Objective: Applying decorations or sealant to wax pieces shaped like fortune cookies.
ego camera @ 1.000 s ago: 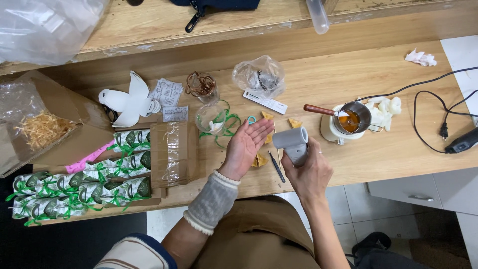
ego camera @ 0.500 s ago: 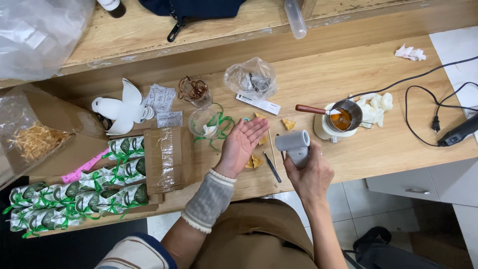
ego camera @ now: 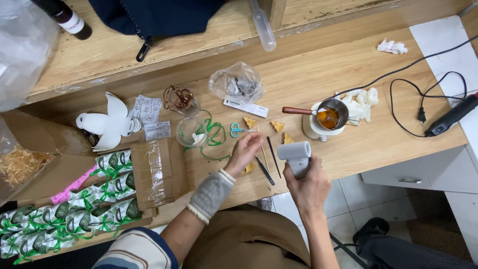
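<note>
Right hand (ego camera: pixel 309 187) clamps a grey tool (ego camera: pixel 296 155) upright over the desk's (ego camera: pixel 378 139) front edge, nozzle turned left toward the work. Left hand (ego camera: pixel 244 153), fingers loose, presses down by the sticks (ego camera: pixel 269 157). The pot (ego camera: pixel 328 117) holds amber liquid; the box (ego camera: pixel 64 214) at the left edge is packed with green-ribboned packets.

Scissors (ego camera: pixel 239 130) left of melting pot (ego camera: pixel 326 119); boxed packets (ego camera: pixel 74 209) far left (bench (ego camera: pixel 378 144) edge).

Grey handheld device (ego camera: pixel 296 155), teal-handled scissors (ego camera: pixel 238 130), green ribbon (ego camera: pixel 214 134) — amber liquid in a steel pot (ego camera: pixel 329 115).
</note>
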